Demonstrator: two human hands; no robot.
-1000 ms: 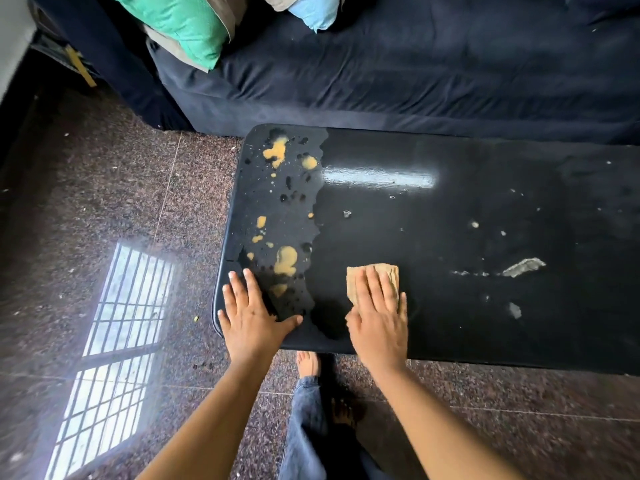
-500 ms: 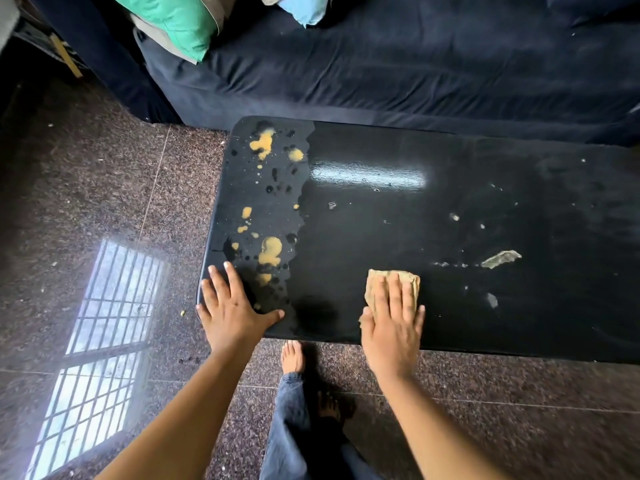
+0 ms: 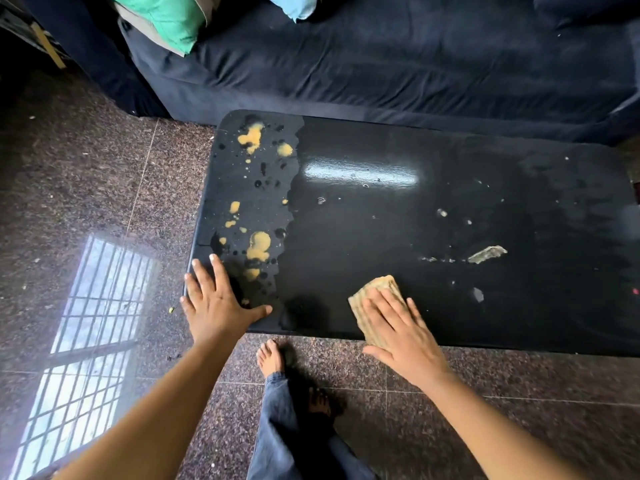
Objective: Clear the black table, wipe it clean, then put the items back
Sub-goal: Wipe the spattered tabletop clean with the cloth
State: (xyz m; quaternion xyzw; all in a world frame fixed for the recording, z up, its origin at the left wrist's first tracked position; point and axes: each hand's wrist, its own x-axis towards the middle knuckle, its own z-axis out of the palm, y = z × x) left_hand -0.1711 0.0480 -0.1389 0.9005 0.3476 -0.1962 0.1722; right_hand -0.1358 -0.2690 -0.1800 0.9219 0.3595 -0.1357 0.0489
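Note:
The black table (image 3: pixel 415 216) fills the middle of the view, glossy and wet in its centre, with yellow patches (image 3: pixel 258 247) along its left end. My right hand (image 3: pixel 401 330) presses flat on a tan cloth (image 3: pixel 375 296) at the table's near edge, fingers straight. My left hand (image 3: pixel 216 299) rests flat on the near left corner, fingers spread. Pale chipped spots (image 3: pixel 486 254) show to the right of the cloth.
A dark blue sofa (image 3: pixel 398 64) runs along the table's far side, with a green cushion (image 3: pixel 166 19) and a blue cushion (image 3: pixel 294 5) on it. Speckled stone floor (image 3: pixel 86 168) lies to the left. My bare foot (image 3: pixel 270 358) stands by the near edge.
My right hand has slid the cloth to the right along the near edge and turned it slightly. My left hand has stayed at the corner.

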